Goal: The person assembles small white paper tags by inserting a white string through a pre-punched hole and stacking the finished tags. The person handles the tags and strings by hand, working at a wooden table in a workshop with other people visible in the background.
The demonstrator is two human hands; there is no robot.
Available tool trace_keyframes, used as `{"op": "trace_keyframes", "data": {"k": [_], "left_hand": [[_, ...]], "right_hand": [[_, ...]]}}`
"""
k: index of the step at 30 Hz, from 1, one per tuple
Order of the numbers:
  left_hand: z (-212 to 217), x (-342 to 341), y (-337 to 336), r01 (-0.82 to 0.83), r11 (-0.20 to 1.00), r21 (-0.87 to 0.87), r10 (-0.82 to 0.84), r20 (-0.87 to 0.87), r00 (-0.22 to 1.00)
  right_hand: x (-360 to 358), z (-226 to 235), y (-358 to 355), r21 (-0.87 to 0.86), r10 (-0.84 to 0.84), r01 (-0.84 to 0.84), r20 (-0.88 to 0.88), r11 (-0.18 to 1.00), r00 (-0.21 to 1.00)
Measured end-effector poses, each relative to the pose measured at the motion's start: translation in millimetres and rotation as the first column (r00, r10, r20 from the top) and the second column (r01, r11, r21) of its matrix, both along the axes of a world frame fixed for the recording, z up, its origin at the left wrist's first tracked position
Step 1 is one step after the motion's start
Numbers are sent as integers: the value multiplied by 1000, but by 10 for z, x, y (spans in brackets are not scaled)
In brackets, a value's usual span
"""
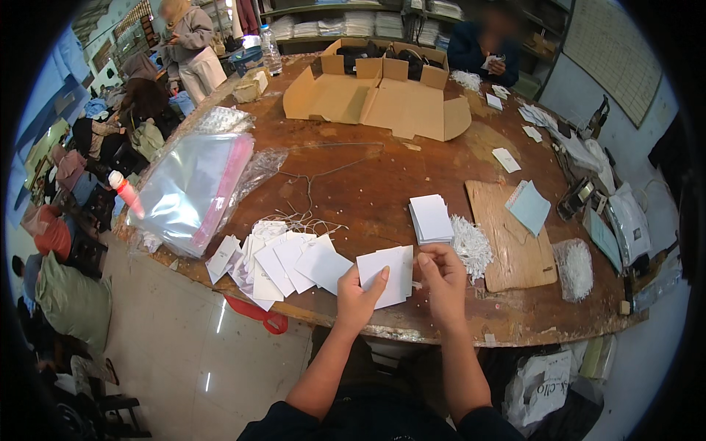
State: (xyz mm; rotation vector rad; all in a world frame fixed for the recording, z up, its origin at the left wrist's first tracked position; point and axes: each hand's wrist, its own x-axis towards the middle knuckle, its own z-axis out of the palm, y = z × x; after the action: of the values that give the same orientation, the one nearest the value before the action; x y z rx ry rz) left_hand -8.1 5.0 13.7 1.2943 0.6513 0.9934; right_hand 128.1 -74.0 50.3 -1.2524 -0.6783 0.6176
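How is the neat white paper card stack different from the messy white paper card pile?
The neat white paper card stack is mostly lined up, but the messy white paper card pile is spread at different angles. The stack is small; the pile covers more of the brown wooden table. The pile has loose beige strings at its far edge; the stack has a white string bunch beside it. Both have flat white cards.

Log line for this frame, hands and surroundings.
left hand: holding white cards | right hand: at cards' right edge, grip unclear | beyond: card stack, white string bundle | left: spread cards
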Motion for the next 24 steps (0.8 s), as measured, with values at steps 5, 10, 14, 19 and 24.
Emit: {"op": "trace_keyframes", "data": {"k": [5,10,14,19,24], "left_hand": [[50,-6,-8,-84,996,19,83,33,996],[56,-17,-18,-117,991,66,116,16,993],[44,-29,-14,-98,992,85,99,-11,995],[38,-7,-25,-95,988,123,96,-1,995],[33,-20,-33,-71,993,91,70,20,997]], "right_hand": [[-170,-44,137,-45,-48,57,183,997,982],[-170,-42,171,-170,-32,97,348,981,937],[-167,22,185,-5,-101,134,626,991,773],[-181,86,192,-9,-80,119,693,993,717],[-209,102,168,-17,-86,129,657,991,749]]}}
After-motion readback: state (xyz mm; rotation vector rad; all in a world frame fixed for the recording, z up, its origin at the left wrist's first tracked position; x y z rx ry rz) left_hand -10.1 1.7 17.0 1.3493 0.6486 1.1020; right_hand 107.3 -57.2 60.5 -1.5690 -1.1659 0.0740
